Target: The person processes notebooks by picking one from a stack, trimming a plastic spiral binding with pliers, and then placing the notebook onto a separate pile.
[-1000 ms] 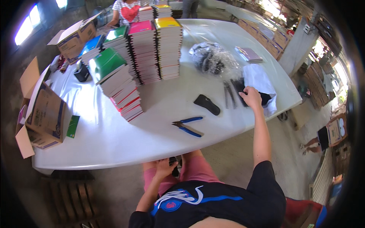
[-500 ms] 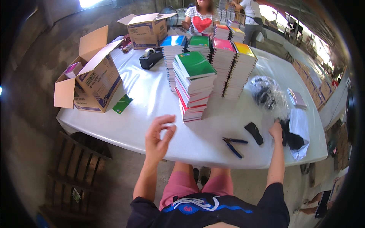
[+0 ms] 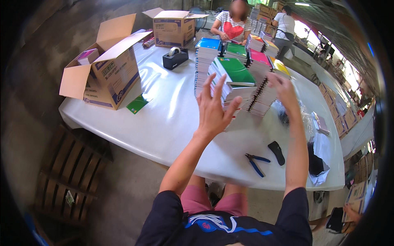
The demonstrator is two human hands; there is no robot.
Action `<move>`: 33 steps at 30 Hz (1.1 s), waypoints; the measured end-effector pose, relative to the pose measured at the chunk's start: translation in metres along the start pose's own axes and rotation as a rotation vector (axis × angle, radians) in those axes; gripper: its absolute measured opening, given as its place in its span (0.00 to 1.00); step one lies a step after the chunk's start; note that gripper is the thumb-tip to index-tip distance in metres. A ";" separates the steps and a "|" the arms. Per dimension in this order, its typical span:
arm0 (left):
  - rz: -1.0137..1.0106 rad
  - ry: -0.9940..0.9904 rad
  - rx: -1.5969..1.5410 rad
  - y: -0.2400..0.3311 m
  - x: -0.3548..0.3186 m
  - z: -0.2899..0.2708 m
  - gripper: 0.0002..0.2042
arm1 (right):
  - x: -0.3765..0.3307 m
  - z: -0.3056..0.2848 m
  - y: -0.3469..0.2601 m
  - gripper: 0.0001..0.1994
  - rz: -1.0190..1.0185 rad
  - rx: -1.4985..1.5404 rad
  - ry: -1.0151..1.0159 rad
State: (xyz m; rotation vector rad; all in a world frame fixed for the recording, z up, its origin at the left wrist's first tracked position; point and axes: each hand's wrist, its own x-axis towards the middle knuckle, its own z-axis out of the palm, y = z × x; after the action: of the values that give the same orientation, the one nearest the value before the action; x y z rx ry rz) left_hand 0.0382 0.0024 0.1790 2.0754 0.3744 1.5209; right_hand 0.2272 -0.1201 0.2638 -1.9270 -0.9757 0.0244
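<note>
In front of me stands a tall stack of spiral notebooks with a green notebook (image 3: 236,70) on top. My left hand (image 3: 214,107) is at the near left side of this stack, fingers spread and holding nothing; whether it touches the stack I cannot tell. Raised to the stack's right, my right hand (image 3: 284,93) has its fingers apart and nothing in them, close to the stack topped by a yellow notebook (image 3: 280,67). Behind stand more stacks, with a blue notebook (image 3: 208,43), a second green notebook (image 3: 237,49) and a pink notebook (image 3: 259,58) on top.
Cutting pliers (image 3: 257,165) and a black strap-like piece (image 3: 276,153) lie near the front edge. Black cloth (image 3: 314,160) and clear plastic (image 3: 305,117) are at right. Open cartons (image 3: 113,80), a tape dispenser (image 3: 176,59) and a green card (image 3: 137,104) occupy the left. A person (image 3: 233,28) stands across the table.
My right hand has left the black cloth at the right and risen to beside the stacks. My left hand has reached forward to the front stack, and its fingers have spread.
</note>
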 end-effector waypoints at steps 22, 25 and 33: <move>0.542 0.076 0.303 0.044 -0.087 -0.023 0.24 | -0.137 0.014 -0.004 0.14 -0.336 -0.178 -0.184; 0.212 -0.321 0.453 0.031 -0.137 -0.007 0.23 | -0.189 0.064 0.048 0.12 -0.106 -0.266 -0.249; 0.060 -0.428 0.507 -0.011 -0.175 0.020 0.20 | -0.191 0.069 0.084 0.17 0.003 -0.018 -0.366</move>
State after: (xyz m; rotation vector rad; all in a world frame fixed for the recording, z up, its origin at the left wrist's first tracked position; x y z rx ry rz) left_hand 0.0007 -0.0832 0.0299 2.7496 0.5779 1.0338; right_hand 0.1214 -0.2114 0.0938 -1.9796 -1.2144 0.3820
